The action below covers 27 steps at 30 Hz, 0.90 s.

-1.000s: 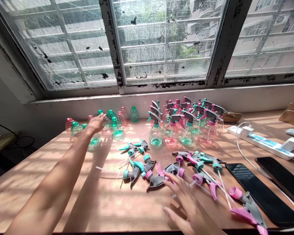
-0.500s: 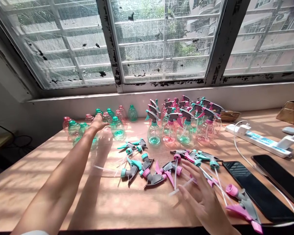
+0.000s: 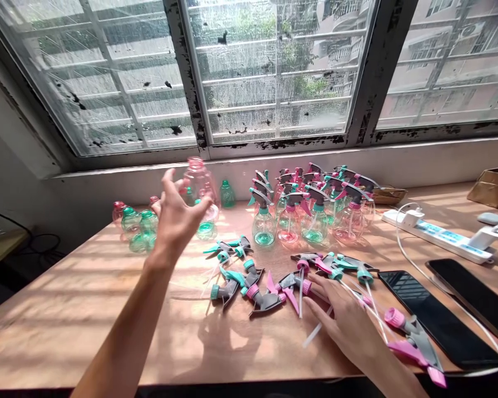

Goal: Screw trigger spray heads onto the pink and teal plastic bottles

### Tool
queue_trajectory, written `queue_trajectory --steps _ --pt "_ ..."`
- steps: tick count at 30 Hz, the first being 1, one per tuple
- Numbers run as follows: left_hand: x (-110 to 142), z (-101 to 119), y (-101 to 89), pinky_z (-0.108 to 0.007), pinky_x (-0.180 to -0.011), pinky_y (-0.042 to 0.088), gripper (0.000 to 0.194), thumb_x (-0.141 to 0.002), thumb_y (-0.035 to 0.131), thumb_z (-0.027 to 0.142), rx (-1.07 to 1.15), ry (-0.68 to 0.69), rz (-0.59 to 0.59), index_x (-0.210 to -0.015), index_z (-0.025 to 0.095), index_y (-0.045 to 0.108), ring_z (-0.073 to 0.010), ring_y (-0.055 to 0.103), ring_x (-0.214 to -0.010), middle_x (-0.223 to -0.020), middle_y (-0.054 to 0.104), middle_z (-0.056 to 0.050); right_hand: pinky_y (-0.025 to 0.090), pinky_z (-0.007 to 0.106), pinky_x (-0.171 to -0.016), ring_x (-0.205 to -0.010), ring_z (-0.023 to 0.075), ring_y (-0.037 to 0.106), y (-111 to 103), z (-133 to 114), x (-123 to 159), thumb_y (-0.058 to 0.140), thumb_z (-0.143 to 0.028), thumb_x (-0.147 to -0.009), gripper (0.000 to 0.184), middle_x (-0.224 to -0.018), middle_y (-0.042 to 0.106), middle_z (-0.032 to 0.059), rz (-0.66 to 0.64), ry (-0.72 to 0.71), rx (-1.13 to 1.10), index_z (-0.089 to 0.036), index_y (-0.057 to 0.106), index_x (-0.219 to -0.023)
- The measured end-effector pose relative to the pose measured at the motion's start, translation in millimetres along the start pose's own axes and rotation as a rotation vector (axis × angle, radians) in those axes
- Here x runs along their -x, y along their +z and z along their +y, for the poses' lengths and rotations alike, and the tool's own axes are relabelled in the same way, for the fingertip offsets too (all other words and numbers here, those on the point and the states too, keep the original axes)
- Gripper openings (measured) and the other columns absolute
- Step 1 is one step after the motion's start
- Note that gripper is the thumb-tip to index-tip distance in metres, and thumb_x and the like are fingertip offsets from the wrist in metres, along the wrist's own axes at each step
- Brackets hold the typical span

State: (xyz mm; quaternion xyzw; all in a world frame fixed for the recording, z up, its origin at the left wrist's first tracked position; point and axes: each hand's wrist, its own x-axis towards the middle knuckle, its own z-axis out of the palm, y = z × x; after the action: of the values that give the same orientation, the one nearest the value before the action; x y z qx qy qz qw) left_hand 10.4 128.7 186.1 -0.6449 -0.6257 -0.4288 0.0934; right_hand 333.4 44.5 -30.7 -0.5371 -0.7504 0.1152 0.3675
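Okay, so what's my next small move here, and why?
Probably lift a pink-collared spray head with your right hand: that hand is down among the loose heads, and your left hand holds up a pink bottle whose neck is bare.

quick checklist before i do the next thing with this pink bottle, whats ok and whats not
1. Pink bottle held in left hand: ok, raised above the table.
2. Bottle neck open and facing up: ok.
3. Right hand gripping a spray head: cannot tell, its fingers hide what they may touch.
4. Front row of bottles with heads fitted upright: ok.
5. Nearer phone well away from loose spray heads: not ok, a pink-and-grey one lies right beside it.
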Motion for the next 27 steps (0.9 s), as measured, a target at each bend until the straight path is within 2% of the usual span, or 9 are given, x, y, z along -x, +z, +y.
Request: queue_trajectory --steps 1,3,6,10,12,16,19,23,27 --pt "25.1 15.2 3.4 -0.078 -0.122 0.029 0.089 -0.093 0.077 0.045 0.013 0.031 -0.043 -0.163 0.015 0.031 -0.0457 0.056 -0.141 -0.152 0.065 -0.022 0.059 0.066 -0.099 -0.123 0.0442 0.073 0.2 -2.4 -4.7 0.056 -0.039 -0.104 0.041 -0.132 0.078 0.0181 -0.047 0.03 -0.002 -0.021 0.065 -0.14" --pt "72.2 40.5 9.2 -0.071 -0.12 0.038 0.069 -0.091 0.079 0.048 0.061 0.104 -0.162 -0.15 0.026 0.05 -0.0425 0.061 -0.138 -0.145 0.072 -0.014 0.056 0.071 -0.099 -0.121 0.0497 0.072 -0.4 -7.7 -16.8 0.061 -0.032 -0.096 0.047 -0.129 0.078 0.0231 -0.11 0.07 -0.033 -0.015 0.067 -0.14" --pt "131.9 55.6 13.1 -0.056 -0.111 0.055 0.068 -0.094 0.075 0.047 0.208 0.246 -0.287 -0.153 0.034 0.046 -0.0371 0.067 -0.131 -0.143 0.069 -0.012 0.055 0.07 -0.097 -0.114 0.05 0.074 -2.3 -14.4 -38.6 0.061 -0.023 -0.089 0.046 -0.118 0.081 0.0233 -0.12 0.072 -0.129 -0.014 0.07 -0.134" --pt "197.1 30.0 20.6 -0.048 -0.124 0.052 0.091 -0.092 0.079 0.04 0.399 0.373 -0.419 -0.167 0.04 0.027 -0.0354 0.054 -0.151 -0.161 0.053 -0.011 0.06 0.05 -0.089 -0.096 0.0326 0.078 -6.2 -18.2 -64.5 0.061 -0.03 -0.099 0.032 -0.105 0.082 0.0111 -0.089 0.051 -0.328 -0.02 0.065 -0.129" --pt "220.8 11.2 28.2 -0.049 -0.124 0.053 0.094 -0.091 0.078 0.049 0.477 0.438 -0.357 -0.169 0.033 0.029 -0.038 0.057 -0.149 -0.158 0.056 -0.016 0.061 0.047 -0.089 -0.097 0.0295 0.078 -9.0 -19.9 -75.0 0.063 -0.038 -0.101 0.032 -0.109 0.081 0.0119 -0.034 0.053 -0.449 -0.02 0.062 -0.127" --pt "238.6 -5.6 40.0 -0.047 -0.123 0.054 0.103 -0.087 0.084 0.057 0.569 0.525 -0.556 -0.17 0.037 0.025 -0.0378 0.062 -0.146 -0.159 0.057 -0.016 0.065 0.04 -0.084 -0.108 0.0273 0.075 -18.5 -32.6 -94.7 0.068 -0.054 -0.1 0.041 -0.118 0.075 0.0118 0.121 0.064 -0.688 -0.024 0.057 -0.127" --pt "236.4 -2.7 42.0 -0.051 -0.123 0.054 0.104 -0.086 0.086 0.057 0.599 0.41 -0.659 -0.168 0.045 0.024 -0.0388 0.059 -0.15 -0.164 0.054 -0.014 0.066 0.039 -0.091 -0.119 0.0256 0.072 -30.0 -52.0 -105.5 0.067 -0.058 -0.1 0.045 -0.13 0.07 0.0101 0.254 0.05 -0.829 -0.028 0.053 -0.131" --pt "235.9 -2.9 47.2 -0.059 -0.125 0.05 0.101 -0.086 0.087 0.054 0.65 0.273 -0.625 -0.168 0.046 0.028 -0.0435 0.051 -0.156 -0.166 0.052 -0.014 0.06 0.046 -0.11 -0.126 0.0248 0.071 -50.7 -78.2 -97.8 0.077 -0.045 -0.098 0.047 -0.128 0.07 0.0036 0.493 -0.034 -1.131 -0.035 0.054 -0.137" --pt "235.1 -7.5 53.3 -0.065 -0.126 0.046 0.096 -0.087 0.085 0.058 0.642 0.279 -0.557 -0.167 0.047 0.033 -0.0458 0.05 -0.155 -0.164 0.053 -0.014 0.054 0.053 -0.118 -0.119 0.0239 0.076 -72.0 -91.4 -65.8 0.084 -0.03 -0.095 0.046 -0.116 0.073 -0.0028 0.648 -0.085 -1.18 -0.043 0.063 -0.134"
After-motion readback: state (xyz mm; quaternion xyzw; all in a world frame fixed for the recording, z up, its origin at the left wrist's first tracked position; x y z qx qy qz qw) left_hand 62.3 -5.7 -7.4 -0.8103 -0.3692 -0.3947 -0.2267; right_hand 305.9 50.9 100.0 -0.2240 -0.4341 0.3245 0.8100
